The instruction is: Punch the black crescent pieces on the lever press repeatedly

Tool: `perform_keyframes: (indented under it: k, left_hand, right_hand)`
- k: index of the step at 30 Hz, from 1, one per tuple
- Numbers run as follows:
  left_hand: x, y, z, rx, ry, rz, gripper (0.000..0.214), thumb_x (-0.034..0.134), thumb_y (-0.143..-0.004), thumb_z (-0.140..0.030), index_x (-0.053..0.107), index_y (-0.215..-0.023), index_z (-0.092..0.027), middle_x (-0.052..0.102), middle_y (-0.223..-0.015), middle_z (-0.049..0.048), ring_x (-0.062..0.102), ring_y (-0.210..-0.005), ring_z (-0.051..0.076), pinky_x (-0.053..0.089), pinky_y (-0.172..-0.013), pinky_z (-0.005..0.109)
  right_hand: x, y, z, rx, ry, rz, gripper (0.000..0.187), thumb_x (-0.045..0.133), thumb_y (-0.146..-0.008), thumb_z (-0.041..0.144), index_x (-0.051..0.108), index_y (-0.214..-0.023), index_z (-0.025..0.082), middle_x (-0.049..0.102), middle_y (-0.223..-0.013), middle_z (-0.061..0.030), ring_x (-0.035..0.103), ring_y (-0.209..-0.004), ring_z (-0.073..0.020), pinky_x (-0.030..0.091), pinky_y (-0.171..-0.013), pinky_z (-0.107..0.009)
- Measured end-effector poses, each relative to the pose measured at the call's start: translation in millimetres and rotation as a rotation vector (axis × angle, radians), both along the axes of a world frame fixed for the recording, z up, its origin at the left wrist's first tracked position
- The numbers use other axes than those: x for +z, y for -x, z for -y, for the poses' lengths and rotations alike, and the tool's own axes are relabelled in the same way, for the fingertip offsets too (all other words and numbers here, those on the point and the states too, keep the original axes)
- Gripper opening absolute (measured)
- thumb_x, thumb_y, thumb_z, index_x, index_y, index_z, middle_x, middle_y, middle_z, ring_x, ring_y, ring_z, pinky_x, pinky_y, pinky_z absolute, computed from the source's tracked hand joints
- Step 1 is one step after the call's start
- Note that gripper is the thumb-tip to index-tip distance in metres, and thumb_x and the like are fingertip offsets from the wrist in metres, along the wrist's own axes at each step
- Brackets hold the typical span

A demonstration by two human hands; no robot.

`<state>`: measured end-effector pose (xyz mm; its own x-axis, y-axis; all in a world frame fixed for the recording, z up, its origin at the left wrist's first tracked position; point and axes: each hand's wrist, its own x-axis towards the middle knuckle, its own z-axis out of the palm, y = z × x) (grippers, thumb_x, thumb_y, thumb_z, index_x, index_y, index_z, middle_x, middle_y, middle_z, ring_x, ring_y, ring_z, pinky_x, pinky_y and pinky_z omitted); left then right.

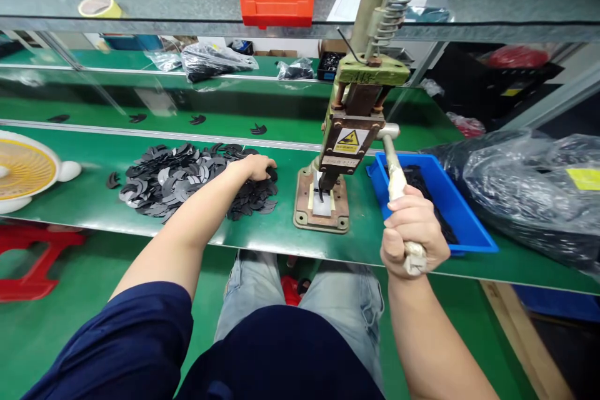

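My right hand (414, 231) is wrapped around the tape-covered lever handle (396, 178) of a green hand press (350, 131). Under the press head, a dark curved piece (321, 191) stands at the small pale plate on the base (302, 209). My left hand (255, 167) is at the right side of a heap of flat black curved pieces (187, 178). Its fingers are bent together, with a dark curved piece at the fingertips; part of the grip is hidden.
Right of the press stands a blue bin (457, 219) with black parts, beside a large plastic-wrapped bundle (539, 187). A fan (28, 169) sits at the left. Overhead is a shelf with an orange bin (279, 9) and a tape roll (99, 6). Several curved pieces lie behind the heap.
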<state>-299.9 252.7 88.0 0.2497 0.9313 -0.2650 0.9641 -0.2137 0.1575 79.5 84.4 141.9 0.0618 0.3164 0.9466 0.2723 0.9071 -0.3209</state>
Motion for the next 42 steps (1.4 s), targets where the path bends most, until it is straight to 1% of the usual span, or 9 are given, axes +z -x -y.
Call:
perform_keyframes:
  k: [6, 12, 14, 17, 21, 24, 30, 37, 42]
  left_hand:
    - [2.2, -10, -11, -0.038, 0.061, 0.080, 0.055, 0.088, -0.067, -0.030, 0.078, -0.120, -0.026, 0.074, -0.129, 0.0089, 0.069, -0.112, 0.028, 0.050, -0.092, 0.027]
    - [8.7, -7, -5, -0.062, 0.073, 0.259, 0.018, 0.087, -0.071, -0.030, 0.074, -0.081, -0.022, 0.072, -0.078, 0.0009, 0.062, -0.072, 0.019, 0.042, -0.067, 0.026]
    - [11.5, -8, 3, -0.024, 0.071, 0.337, 0.021, 0.086, -0.074, -0.030, 0.067, -0.073, -0.021, 0.065, -0.066, -0.0002, 0.059, -0.064, 0.017, 0.041, -0.063, 0.026]
    - [11.3, -19, 22, 0.120, 0.133, 0.636, 0.025, 0.083, -0.082, -0.031, 0.061, -0.079, -0.020, 0.067, -0.066, 0.0008, 0.062, -0.060, 0.016, 0.044, -0.059, 0.025]
    - [-0.1, -52, 53, 0.235, 0.294, 1.144, 0.035, 0.086, -0.086, -0.031, 0.053, -0.093, -0.019, 0.074, -0.074, 0.0060, 0.069, -0.059, 0.016, 0.054, -0.057, 0.025]
    - [-10.4, -82, 70, 0.312, 0.356, 1.302, 0.041, 0.089, -0.085, -0.030, 0.051, -0.095, -0.017, 0.075, -0.076, 0.0073, 0.071, -0.059, 0.017, 0.060, -0.059, 0.028]
    - [-24.8, -114, 71, 0.382, 0.268, 1.337, 0.031, 0.081, -0.093, -0.035, 0.058, -0.087, -0.015, 0.069, -0.070, 0.0034, 0.070, -0.056, 0.015, 0.060, -0.054, 0.025]
    - [-40.6, -118, 62, 0.316, 0.166, 1.242, 0.033, 0.085, -0.088, -0.037, 0.062, -0.082, -0.014, 0.069, -0.070, 0.0036, 0.061, -0.048, 0.009, 0.050, -0.046, 0.019]
    - [-39.0, -118, 62, 0.339, 0.171, 1.199, 0.036, 0.088, -0.086, -0.040, 0.061, -0.084, -0.015, 0.066, -0.067, 0.0004, 0.062, -0.050, 0.010, 0.051, -0.046, 0.018]
  right_hand:
    - [1.0, -1, 1, -0.011, 0.006, 0.013, 0.019, 0.070, -0.082, 0.027, 0.056, -0.068, 0.027, 0.062, -0.065, 0.0034, 0.067, -0.079, -0.0203, 0.057, -0.106, -0.059]
    - [0.8, -1, 0, -0.017, 0.000, 0.022, 0.018, 0.069, -0.079, 0.025, 0.056, -0.068, 0.026, 0.062, -0.066, 0.0037, 0.067, -0.080, -0.0204, 0.056, -0.104, -0.061]
    - [0.1, -1, 0, -0.015, -0.002, 0.016, 0.017, 0.069, -0.079, 0.024, 0.056, -0.068, 0.026, 0.062, -0.066, 0.0042, 0.068, -0.081, -0.0201, 0.056, -0.105, -0.060]
    - [-0.9, -1, -1, -0.006, -0.003, 0.011, 0.016, 0.069, -0.078, 0.024, 0.056, -0.068, 0.027, 0.061, -0.067, 0.0044, 0.070, -0.083, -0.0212, 0.055, -0.108, -0.059]
    - [-0.9, -1, 0, 0.000, -0.010, 0.013, 0.016, 0.069, -0.080, 0.025, 0.056, -0.070, 0.026, 0.062, -0.067, 0.0041, 0.069, -0.082, -0.0218, 0.054, -0.109, -0.062]
    - [-0.5, 0, 0, -0.009, -0.013, 0.008, 0.018, 0.069, -0.082, 0.027, 0.056, -0.070, 0.026, 0.062, -0.067, 0.0039, 0.068, -0.082, -0.0210, 0.054, -0.109, -0.062]
    - [-0.6, 0, -1, -0.007, -0.015, 0.014, 0.017, 0.069, -0.081, 0.028, 0.056, -0.070, 0.027, 0.061, -0.066, 0.0043, 0.067, -0.081, -0.0208, 0.057, -0.106, -0.062]
    - [-0.7, 0, -1, 0.009, -0.026, 0.013, 0.018, 0.069, -0.081, 0.026, 0.056, -0.070, 0.026, 0.062, -0.067, 0.0040, 0.068, -0.083, -0.0198, 0.056, -0.106, -0.060]
    - [-1.3, 1, 0, 0.006, -0.018, 0.006, 0.021, 0.069, -0.085, 0.028, 0.055, -0.069, 0.025, 0.062, -0.068, 0.0042, 0.068, -0.084, -0.0179, 0.056, -0.108, -0.058]
